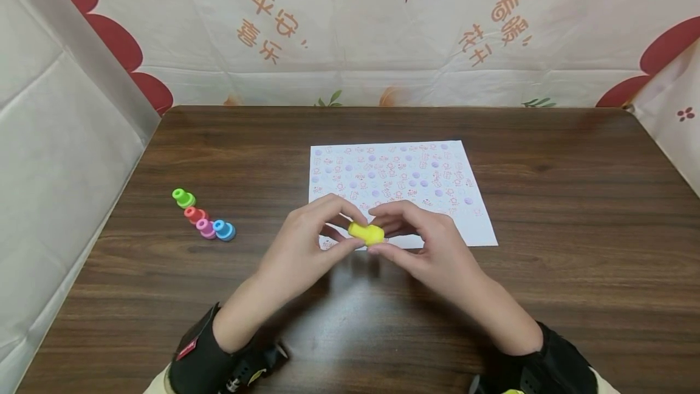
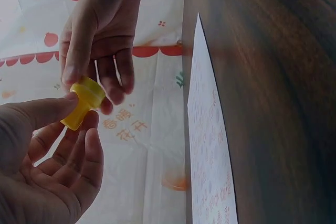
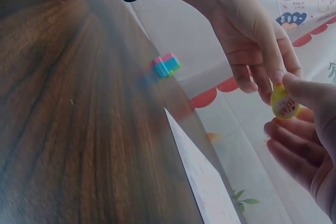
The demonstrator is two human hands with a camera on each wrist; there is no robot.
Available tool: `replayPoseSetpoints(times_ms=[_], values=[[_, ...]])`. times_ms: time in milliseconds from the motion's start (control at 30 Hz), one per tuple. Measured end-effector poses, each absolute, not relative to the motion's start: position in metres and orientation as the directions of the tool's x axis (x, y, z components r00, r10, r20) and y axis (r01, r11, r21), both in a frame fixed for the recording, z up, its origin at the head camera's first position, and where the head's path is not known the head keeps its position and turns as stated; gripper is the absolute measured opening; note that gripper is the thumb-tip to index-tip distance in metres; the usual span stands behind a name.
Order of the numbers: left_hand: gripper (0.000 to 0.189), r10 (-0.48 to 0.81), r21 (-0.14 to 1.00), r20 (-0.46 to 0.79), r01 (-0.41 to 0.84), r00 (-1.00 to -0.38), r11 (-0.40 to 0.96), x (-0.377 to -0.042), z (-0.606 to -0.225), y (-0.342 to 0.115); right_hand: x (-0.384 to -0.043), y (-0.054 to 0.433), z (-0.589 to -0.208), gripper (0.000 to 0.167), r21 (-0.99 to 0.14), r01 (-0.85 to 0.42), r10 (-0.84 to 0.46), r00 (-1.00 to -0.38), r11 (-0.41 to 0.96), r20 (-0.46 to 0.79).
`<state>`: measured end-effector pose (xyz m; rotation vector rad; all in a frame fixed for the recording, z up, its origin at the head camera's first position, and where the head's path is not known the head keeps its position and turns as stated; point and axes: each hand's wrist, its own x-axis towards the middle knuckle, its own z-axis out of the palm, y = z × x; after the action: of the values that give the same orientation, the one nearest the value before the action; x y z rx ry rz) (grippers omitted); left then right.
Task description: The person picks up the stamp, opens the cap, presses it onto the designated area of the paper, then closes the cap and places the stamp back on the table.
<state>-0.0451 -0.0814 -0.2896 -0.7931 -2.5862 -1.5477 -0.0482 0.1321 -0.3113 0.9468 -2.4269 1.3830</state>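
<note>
I have the left hand point(image 1: 308, 239) pinching the narrow end of the yellow stamp point(image 1: 366, 234) between thumb and finger, while the right hand point(image 1: 432, 239) grips its broad end, also by thumb and finger; how firmly, I can't tell. The stamp is held just over the near edge of the paper point(image 1: 396, 184), above the tabletop point(image 1: 579, 217). My worry is that smooth, small piece: if both hands pull or twist unevenly, I'd expect it to pop out of the fingertips and drop. The right wrist view shows reddish print on its round end; I can't tell whether that is a cover or an inked face, but if inked, a fall or a brush of the thumb could smudge. The paper seems to lie loose, so a dragging hand might skew it, and my fingers hide part of its near edge. The left strap point(image 1: 199, 348) carries a unit that could snag if lowered. Farther left, the green point(image 1: 184, 198), red point(image 1: 194, 214), pink point(image 1: 206, 228) and blue point(image 1: 224, 230) stamps stand close-packed; a wide left swing could topple them. Beyond the tabletop hangs a printed cloth point(image 1: 350, 29).
</note>
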Motion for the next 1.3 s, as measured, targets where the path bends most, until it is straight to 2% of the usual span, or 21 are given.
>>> replayPoseSetpoints(times_ms=[333, 600, 833, 1067, 1300], values=[[0.031, 0.416, 0.789, 0.272, 0.449, -0.867, 0.42, -0.047, -0.29, -0.088, -0.049, 0.138, -0.311, 0.043, -0.694, -0.602, -0.381, -0.795, 0.395, 0.473], [0.034, 0.345, 0.765, 0.272, 0.419, -0.898, 0.489, -0.054, -0.286, -0.114, -0.052, 0.159, -0.303, 0.042, -0.667, -0.577, -0.295, -0.816, 0.47, 0.498], [0.036, 0.258, 0.733, 0.329, 0.418, -0.908, 0.537, -0.064, -0.279, -0.147, -0.059, 0.186, -0.295, 0.039, -0.656, -0.548, -0.22, -0.827, 0.519, 0.518], [0.036, 0.163, 0.695, 0.348, 0.371, -0.923, 0.616, -0.067, -0.272, -0.176, -0.067, 0.214, -0.289, 0.038, -0.675, -0.43, -0.066, -0.867, 0.6, 0.493], [0.035, 0.091, 0.699, 0.322, 0.301, -0.942, 0.649, -0.064, -0.273, -0.194, -0.078, 0.241, -0.294, 0.03, -0.751, -0.281, 0.091, -0.907, 0.598, 0.412]])
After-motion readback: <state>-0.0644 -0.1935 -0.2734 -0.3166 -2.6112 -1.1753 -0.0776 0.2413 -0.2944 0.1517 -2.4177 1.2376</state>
